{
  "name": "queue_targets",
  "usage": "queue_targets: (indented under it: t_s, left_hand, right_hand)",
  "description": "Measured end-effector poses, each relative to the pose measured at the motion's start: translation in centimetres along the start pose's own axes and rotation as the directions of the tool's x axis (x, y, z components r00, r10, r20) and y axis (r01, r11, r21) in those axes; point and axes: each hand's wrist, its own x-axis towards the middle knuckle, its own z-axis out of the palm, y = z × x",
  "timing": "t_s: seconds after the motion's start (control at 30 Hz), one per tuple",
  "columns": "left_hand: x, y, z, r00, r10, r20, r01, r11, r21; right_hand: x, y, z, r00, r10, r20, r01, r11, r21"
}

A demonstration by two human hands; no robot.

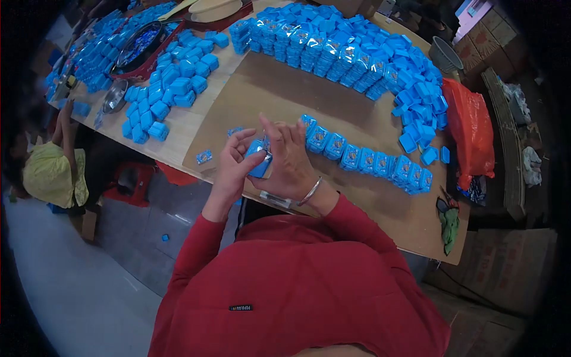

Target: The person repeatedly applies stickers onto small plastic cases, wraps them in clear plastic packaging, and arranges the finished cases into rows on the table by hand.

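I see the left hand (233, 160) pinching a blue box (260, 169) that the half-open right hand (290, 160), grip unclear, could dislodge by pressing unevenly.

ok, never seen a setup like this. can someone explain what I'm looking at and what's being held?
No machine here: just a person's two bare hands. The single picture comes from a camera worn on that person's head, looking forward and down, so the red top fills the bottom.

The left hand holds a small blue box. The right hand is right up against it; whether it shares the grip is hard to tell.

On the table, a brown sheet carries a row of printed blue packs beside the right hand. Beyond are taller stacks and a heap of blue trays. More blue boxes lie to the left. Another person in yellow is at the far left.
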Motion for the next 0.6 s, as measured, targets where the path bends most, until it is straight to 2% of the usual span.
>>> queue_targets:
  t_s: [0.13,0.17,0.27,0.37,0.53,0.6]
  left_hand:
    - [-1.2,0.6,2.2,1.0,-0.009,0.008,0.008,0.996,0.084]
    - [-1.4,-0.1,1.9,0.999,-0.007,0.051,0.002,0.995,0.098]
    - [-2.2,0.0,2.9,0.994,-0.066,0.092,0.058,0.995,0.086]
    - [-2.3,0.3,4.0,0.992,-0.055,0.116,0.045,0.995,0.091]
    - [-2.5,0.0,5.5,0.992,-0.058,0.114,0.048,0.994,0.095]
    - [-2.3,-0.6,5.9,0.987,-0.088,0.135,0.07,0.989,0.13]
  right_hand:
    - [-0.5,1.3,-3.2,1.0,0.009,-0.015,-0.007,0.995,0.099]
    - [-0.6,1.4,-3.9,1.0,-0.001,-0.016,0.003,0.992,0.125]
    - [-1.3,1.5,-5.0,0.999,-0.053,-0.01,0.054,0.993,0.108]
    - [-2.2,1.7,-5.3,0.998,-0.048,-0.043,0.053,0.989,0.135]
    - [-3.5,1.5,-6.3,0.998,0.012,-0.061,-0.005,0.993,0.121]
    - [-4.2,1.3,-7.1,0.999,0.025,-0.046,-0.023,0.998,0.052]
